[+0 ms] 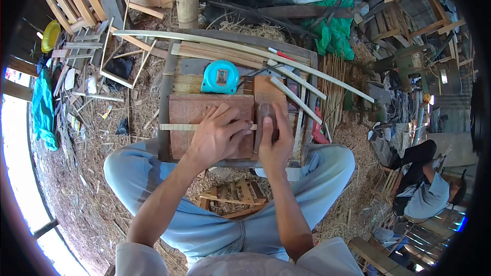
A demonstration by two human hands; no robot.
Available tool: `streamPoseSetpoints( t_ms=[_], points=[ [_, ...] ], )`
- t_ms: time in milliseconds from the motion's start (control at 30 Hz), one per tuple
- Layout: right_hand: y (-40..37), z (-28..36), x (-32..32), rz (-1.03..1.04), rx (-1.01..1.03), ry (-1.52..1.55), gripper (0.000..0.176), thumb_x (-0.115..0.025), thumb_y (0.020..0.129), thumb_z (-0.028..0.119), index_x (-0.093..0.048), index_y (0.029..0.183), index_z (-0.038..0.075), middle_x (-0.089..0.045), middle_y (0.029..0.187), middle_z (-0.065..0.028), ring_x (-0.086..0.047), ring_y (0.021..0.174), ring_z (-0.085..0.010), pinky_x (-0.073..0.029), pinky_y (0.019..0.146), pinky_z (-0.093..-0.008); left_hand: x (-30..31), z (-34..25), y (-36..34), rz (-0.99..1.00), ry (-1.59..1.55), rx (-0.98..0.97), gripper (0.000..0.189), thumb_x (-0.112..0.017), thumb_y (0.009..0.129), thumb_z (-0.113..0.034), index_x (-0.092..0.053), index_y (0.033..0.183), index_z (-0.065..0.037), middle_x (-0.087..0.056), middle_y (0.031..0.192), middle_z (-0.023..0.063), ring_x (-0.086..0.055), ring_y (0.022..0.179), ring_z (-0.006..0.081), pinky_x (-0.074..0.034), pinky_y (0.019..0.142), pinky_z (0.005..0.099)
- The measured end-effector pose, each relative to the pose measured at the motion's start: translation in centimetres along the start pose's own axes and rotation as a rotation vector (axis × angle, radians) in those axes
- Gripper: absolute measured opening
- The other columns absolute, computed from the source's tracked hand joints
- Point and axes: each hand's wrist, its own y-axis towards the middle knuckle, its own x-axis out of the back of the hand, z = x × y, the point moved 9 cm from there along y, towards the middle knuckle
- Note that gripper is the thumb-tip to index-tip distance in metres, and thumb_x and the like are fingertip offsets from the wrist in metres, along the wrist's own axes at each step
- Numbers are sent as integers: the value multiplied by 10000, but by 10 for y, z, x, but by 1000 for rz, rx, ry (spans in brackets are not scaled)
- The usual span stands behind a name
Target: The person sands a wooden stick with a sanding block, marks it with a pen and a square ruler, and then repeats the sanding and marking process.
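My left hand (215, 135) lies over a thin pale wooden strip (179, 127) with evenly spaced marks. Its fingers are curled and pinch the strip near its right end, on a reddish-brown board (189, 107). In my right hand (277, 145) is a dark brown block-shaped tool (265, 112), held upright with the thumb along it, just beside the strip's end. Its exact kind is hard to make out, and its underside is hidden. Behind the board sits a teal tape measure (210, 77). A flat brown wooden piece (266, 88) lies beyond my right hand.
A long pale strip (230, 49) crosses the back of the low workbench (164, 102) and overhangs its right side. Shorter strips (295, 99) and a red-handled tool (319, 134) lie at right. Wooden frames (117, 74) stand left on shavings. Another person (427, 194) sits far right.
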Motion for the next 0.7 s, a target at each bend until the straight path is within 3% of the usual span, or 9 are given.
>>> streamPoseSetpoints(
  t_ms=[133, 233, 400, 467, 567, 700],
  points=[
    [-11, 8, 5, -81, 40, -20, 398, -576, 1021, 233, -596, 1344, 1, -626, 1338, -194, -572, 1280, -324, -419, 1069, -378, 3, -1, 2, -26, 31, -26, 150, -769, 748, -130, -720, 880, -79, -576, 935, 61, -568, 938, 255, -480, 818, 403],
    [3, -3, 0, -38, -121, 57, 398, -596, 1014, 252, -624, 1312, -12, -645, 1312, -203, -583, 1278, -326, -429, 1062, -389, 1, -1, 2, -6, 25, -30, 163, -772, 741, -128, -721, 886, -73, -577, 915, 61, -567, 921, 258, -480, 816, 404],
    [-16, 5, 11, -181, 72, -59, 386, -633, 996, 261, -661, 1265, -14, -657, 1298, -207, -610, 1251, -299, -446, 1048, -381, 5, -2, 7, -34, 16, -39, 161, -774, 733, -111, -721, 879, -69, -573, 890, 60, -564, 894, 260, -480, 799, 401],
    [-6, -1, 5, -172, -52, 56, 367, -648, 987, 242, -674, 1244, -19, -663, 1295, -195, -639, 1207, -295, -464, 1023, -373, 2, -2, 5, -11, 7, -20, 162, -780, 719, -99, -721, 866, -69, -571, 884, 57, -569, 899, 259, -479, 786, 398],
    [12, -5, 2, -177, -80, 92, 302, -671, 957, 199, -717, 1224, 66, -726, 1113, -202, -705, 1011, -345, -540, 838, -409, 0, 0, 7, 29, 46, 19, 160, -782, 711, -87, -719, 857, -72, -569, 880, 54, -570, 899, 260, -477, 772, 404],
    [-8, -3, 9, -209, 24, 19, 300, -678, 951, 217, -725, 1222, 98, -739, 1061, -170, -692, 986, -309, -505, 894, -429, 7, -3, 9, -41, 14, -34, 151, -781, 711, -80, -717, 848, -75, -569, 878, 55, -572, 896, 259, -474, 762, 407]
  ],
)
